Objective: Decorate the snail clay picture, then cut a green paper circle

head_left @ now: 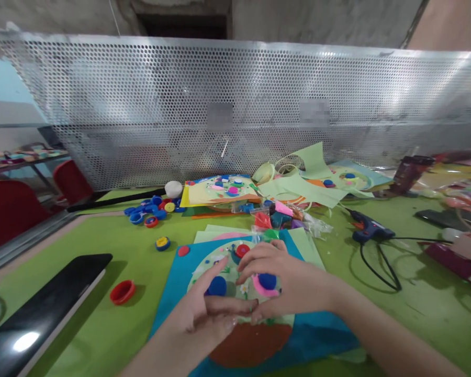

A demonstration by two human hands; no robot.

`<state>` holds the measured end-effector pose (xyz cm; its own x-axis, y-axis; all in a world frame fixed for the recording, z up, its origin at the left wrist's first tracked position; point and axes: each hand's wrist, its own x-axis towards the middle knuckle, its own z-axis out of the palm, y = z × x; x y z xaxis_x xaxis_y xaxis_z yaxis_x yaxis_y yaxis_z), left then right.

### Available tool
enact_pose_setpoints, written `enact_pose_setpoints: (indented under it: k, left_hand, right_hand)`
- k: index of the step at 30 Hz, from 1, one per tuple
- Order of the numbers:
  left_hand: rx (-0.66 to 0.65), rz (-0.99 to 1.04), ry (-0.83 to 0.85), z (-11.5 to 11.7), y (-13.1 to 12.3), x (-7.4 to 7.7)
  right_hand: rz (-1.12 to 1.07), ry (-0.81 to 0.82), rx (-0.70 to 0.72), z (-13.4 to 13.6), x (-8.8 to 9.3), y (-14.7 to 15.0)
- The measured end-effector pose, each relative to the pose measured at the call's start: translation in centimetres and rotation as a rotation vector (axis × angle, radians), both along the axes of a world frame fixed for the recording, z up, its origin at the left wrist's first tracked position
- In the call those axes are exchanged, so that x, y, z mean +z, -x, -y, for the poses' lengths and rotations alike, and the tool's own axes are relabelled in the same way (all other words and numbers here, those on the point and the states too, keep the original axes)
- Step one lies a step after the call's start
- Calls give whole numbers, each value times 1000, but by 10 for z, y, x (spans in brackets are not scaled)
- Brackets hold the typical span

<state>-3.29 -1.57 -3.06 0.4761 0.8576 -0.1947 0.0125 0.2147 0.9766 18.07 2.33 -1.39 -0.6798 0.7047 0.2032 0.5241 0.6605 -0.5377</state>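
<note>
A craft picture on blue card [165,293] lies in front of me, with a pale round centre, a brown clay patch [251,343] along its lower part, blue and red bottle caps, pink clay and small flowers. Over its middle, my left hand [210,311] has its thumb raised and fingers stretched out. My right hand [284,277] arches in from the right, fingers curved and spread. Its thumb tip meets a left fingertip, where a tiny dark green bit shows; I cannot make out what it is. A blue cap [216,286] is beside my left thumb, and another blue cap [267,281] sits partly behind the right fingers.
At left are a black phone-like slab [51,309], a red cap [122,292] and several loose blue caps [143,209]. Behind lie bagged clay [280,214], finished-looking pictures [220,191] and green paper scraps [306,191]. At right rests a glue gun [371,228] with its cable.
</note>
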Motion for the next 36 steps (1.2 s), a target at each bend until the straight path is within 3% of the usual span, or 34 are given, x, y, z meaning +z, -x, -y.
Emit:
enact_pose_setpoints:
  k: [6, 9, 11, 15, 23, 28, 36]
  left_hand:
    - [21, 118, 279, -8, -1, 0]
    - [18, 60, 276, -9, -3, 1]
    - [5, -77, 101, -10, -1, 3]
    - [-93, -509, -420, -10, 10, 8]
    - [-425, -967, -1041, -1, 20, 12]
    - [-519, -1028, -1231, 0, 11, 16]
    - [-566, -1105, -1364, 0, 11, 16]
  right_hand:
    - [7, 102, 17, -2, 2, 1]
    - [0, 110, 24, -3, 2, 1]
    - [9, 115, 4, -3, 1, 1]
    - [32, 142, -58, -2, 2, 1]
    - [118, 123, 4, -1, -2, 2]
    - [160, 99, 53, -1, -2, 3]
    - [203, 30, 92, -2, -2, 2]
